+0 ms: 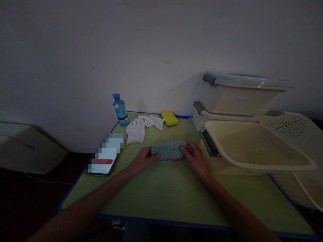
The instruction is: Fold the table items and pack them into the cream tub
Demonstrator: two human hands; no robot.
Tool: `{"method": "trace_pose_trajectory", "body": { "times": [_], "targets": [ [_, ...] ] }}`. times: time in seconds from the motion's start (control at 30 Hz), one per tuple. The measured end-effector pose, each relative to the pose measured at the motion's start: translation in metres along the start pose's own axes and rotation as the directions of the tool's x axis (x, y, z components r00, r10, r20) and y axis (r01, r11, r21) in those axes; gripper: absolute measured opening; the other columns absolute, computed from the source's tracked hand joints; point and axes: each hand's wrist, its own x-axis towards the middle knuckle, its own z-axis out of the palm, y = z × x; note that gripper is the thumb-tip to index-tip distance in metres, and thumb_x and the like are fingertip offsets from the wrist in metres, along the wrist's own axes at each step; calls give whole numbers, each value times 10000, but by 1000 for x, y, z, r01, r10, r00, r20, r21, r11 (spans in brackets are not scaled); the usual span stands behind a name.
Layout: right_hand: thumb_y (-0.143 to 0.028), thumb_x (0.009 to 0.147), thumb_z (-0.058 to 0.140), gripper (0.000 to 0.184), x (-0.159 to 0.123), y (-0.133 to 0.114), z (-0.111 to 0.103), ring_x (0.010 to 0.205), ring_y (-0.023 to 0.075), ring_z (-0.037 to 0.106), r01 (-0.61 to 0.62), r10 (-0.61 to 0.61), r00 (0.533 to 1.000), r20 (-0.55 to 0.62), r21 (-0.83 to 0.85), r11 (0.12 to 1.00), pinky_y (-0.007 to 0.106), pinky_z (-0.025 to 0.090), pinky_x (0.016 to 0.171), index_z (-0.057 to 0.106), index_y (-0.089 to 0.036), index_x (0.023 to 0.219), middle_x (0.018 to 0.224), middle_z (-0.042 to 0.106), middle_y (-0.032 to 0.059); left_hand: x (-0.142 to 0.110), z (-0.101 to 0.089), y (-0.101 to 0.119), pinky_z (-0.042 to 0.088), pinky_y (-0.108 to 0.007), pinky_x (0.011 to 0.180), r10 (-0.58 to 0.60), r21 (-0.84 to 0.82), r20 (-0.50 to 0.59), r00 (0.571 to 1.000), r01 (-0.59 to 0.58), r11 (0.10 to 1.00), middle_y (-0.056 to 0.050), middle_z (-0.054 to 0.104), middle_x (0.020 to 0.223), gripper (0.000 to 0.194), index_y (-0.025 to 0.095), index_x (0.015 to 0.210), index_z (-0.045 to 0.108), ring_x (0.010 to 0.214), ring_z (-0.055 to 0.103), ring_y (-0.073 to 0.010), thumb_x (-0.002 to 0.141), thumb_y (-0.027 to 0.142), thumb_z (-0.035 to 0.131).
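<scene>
A folded grey-green cloth point(168, 150) with a woven zigzag pattern and a dark checked edge is stretched between my two hands, above the middle of the table. My left hand point(146, 156) grips its left end, thumb on the near side. At the right end my right hand point(193, 154) pinches it, with the thumb on top and the fingers partly hidden behind. Beyond the cloth lie a pair of white gloves point(136, 130) and a yellow sponge point(169, 118). To the right of my right hand stands an open clear plastic bin point(252, 166).
The green table point(161, 198) has a blue edge. A blue bottle point(121, 111) stands at its back left corner, with a lit phone point(104, 156) nearer me. Lidded bins point(242, 97) are stacked at the back right, near a perforated basket point(287, 126). A wall rises behind.
</scene>
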Motion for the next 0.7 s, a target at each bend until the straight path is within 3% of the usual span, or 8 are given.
{"method": "trace_pose_trajectory", "body": {
  "times": [0.23, 0.4, 0.53, 0.7],
  "targets": [
    [-413, 668, 608, 267, -1, -4, -1, 616, 174, 633, -121, 119, 993, 23, 84, 989, 292, 529, 512, 473, -219, 791, 653, 634, -18, -1, 4, 0, 539, -322, 689, -151, -268, 83, 985, 168, 949, -99, 660, 1004, 445, 109, 1041, 545, 708, 666, -171, 698, 368, 662],
    [-410, 713, 587, 272, -1, -2, 0, 697, 191, 656, -129, 128, 992, 12, 104, 986, 315, 556, 562, 516, -206, 878, 766, 677, 33, -1, 3, 1, 546, -326, 713, -168, -298, 78, 983, 184, 937, -111, 649, 1049, 451, 106, 1054, 536, 714, 669, -168, 703, 355, 675],
    [-408, 683, 623, 377, -2, 4, 3, 809, 204, 662, -123, 113, 990, 83, 133, 983, 329, 565, 655, 520, -193, 976, 903, 684, 67, 0, 4, 0, 544, -336, 742, -176, -324, 46, 983, 181, 928, -116, 635, 1083, 381, 106, 1056, 532, 731, 671, -163, 749, 303, 640],
    [-385, 643, 664, 509, -2, 10, 5, 814, 213, 659, -105, 95, 987, 131, 76, 992, 373, 564, 708, 484, -176, 1071, 1009, 650, 109, 0, 4, 1, 540, -353, 753, -185, -347, 49, 982, 190, 918, -104, 647, 1049, 303, 111, 1027, 547, 724, 670, -163, 764, 242, 619]
  ]
}}
